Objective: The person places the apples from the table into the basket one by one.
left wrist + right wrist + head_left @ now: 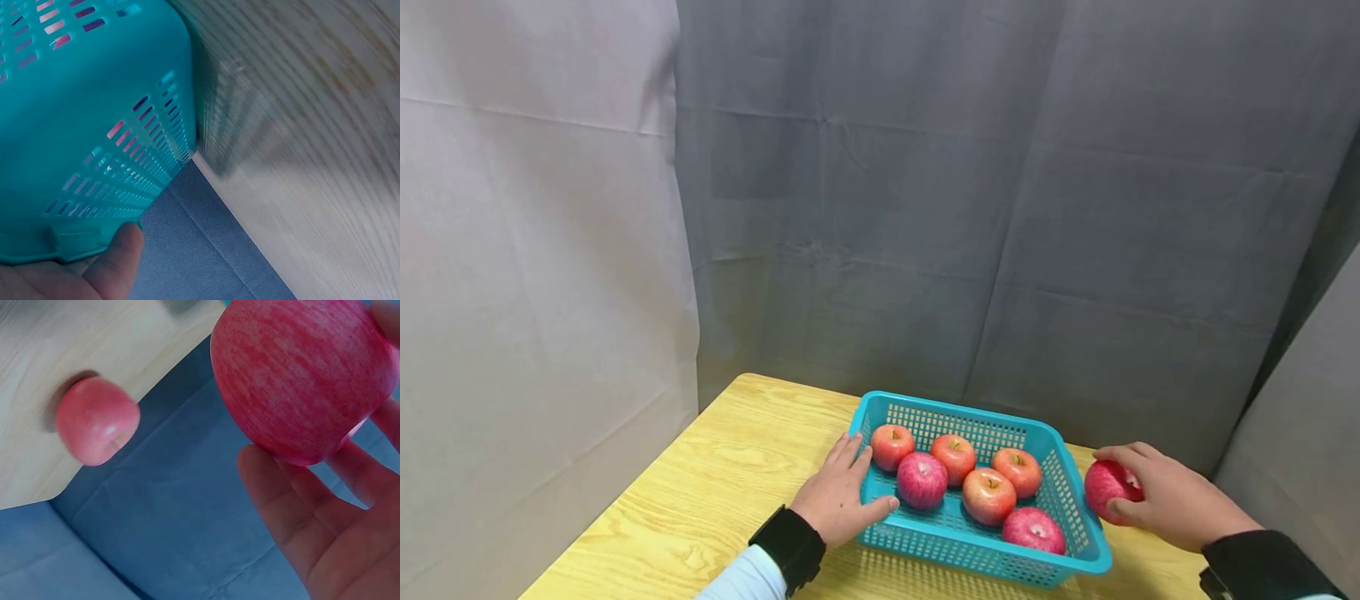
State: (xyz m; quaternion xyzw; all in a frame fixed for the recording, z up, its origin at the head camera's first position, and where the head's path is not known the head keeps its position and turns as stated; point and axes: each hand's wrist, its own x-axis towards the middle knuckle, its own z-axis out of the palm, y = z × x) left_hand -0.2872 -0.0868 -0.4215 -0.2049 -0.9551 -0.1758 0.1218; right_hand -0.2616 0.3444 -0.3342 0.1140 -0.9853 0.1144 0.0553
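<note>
A turquoise plastic basket [970, 546] stands on the table with several apples in it, among them a deep pink-red apple [922, 481] and a paler orange-red apple [989, 497]. My left hand [838, 500] rests on the basket's near left corner, fingers fairly straight along the rim and thumb spread over the front edge. In the left wrist view a fingertip [128, 240] touches the rim. Just outside the basket's right side, my right hand [1172, 496] grips a pink-red apple [300, 375] between thumb and fingers, above the table.
Another apple [97, 422] lies on the table near its edge in the right wrist view; the head view does not show it. The wooden table [677, 492] extends left of the basket. A grey curtain [880, 208] hangs behind, with a pale curtain [535, 250] at the left.
</note>
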